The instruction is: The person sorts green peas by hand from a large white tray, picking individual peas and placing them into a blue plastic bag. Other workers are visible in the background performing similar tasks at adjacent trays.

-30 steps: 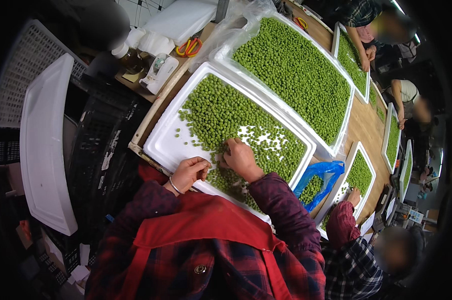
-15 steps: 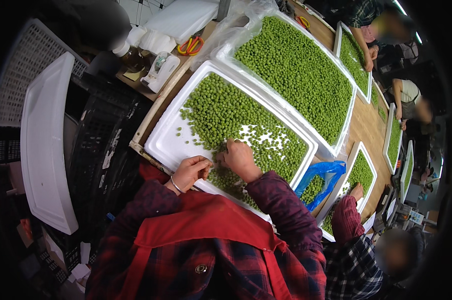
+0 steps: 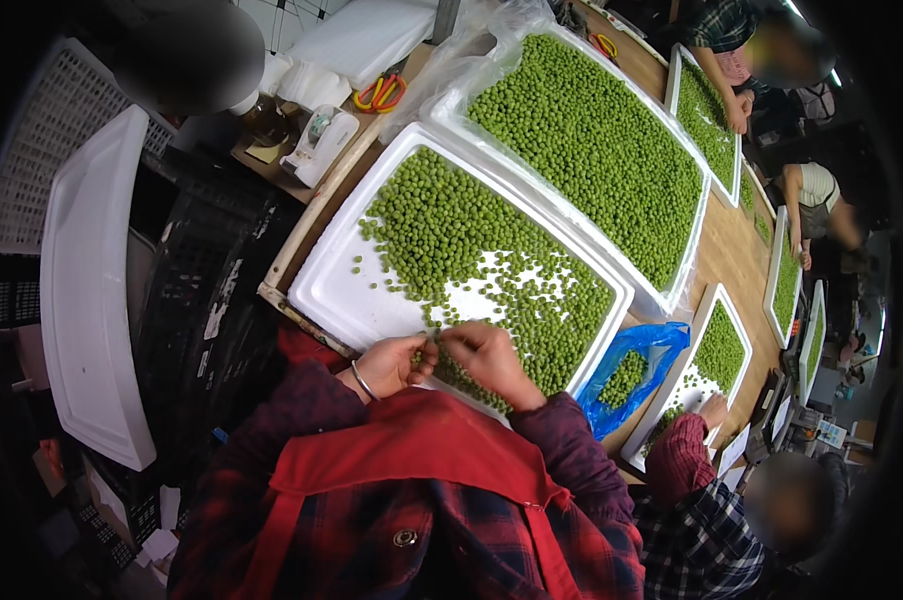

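Facing each other over the near side of a shallow white tray (image 3: 333, 285), the left hand (image 3: 395, 362) and right hand (image 3: 486, 360) almost meet. We see the left fingers curl in toward the thumb and the right fingers bunch loosely, but we cannot tell whether either pinches a pea.

Green peas (image 3: 426, 215) lie in this tray, heaped at the far left and spread thinly toward the right. We judge that the raised rim checks their rolling, and that the tray sits at the near table edge so both hands reach in easily; the thin spread probably lets single peas be seen.

Just beyond, a fuller tray (image 3: 701, 215) limits reach on the far side. To the right, a blue bag (image 3: 661, 350) holding peas fills the gap before a co-worker's tray (image 3: 721, 303), where another hand (image 3: 712, 410) works. Left of the table, black crates (image 3: 206, 265) crowd the space. Farther off, we notice red-and-yellow scissors (image 3: 379, 94) beside a white dispenser (image 3: 319, 145), clear of the peas.
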### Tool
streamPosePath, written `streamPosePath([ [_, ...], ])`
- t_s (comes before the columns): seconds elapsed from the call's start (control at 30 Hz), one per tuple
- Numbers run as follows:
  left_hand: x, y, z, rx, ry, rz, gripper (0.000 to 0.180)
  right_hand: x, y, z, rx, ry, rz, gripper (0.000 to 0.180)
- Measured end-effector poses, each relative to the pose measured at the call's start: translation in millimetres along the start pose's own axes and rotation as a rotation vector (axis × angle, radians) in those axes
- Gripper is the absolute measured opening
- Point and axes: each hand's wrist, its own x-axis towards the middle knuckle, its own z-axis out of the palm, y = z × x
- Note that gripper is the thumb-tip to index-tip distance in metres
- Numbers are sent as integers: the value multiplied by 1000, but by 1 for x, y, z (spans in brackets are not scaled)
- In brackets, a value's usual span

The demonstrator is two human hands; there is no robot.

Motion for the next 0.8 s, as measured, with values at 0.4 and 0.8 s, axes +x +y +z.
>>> streamPosePath([
  [0.4, -14, 11, 1, 43, 19, 190, 24, 37, 47, 1, -459, 74, 12, 16],
  [0.8, -13, 12, 2, 134, -4, 219, 24, 43, 39, 12, -659, 20, 77, 13],
])
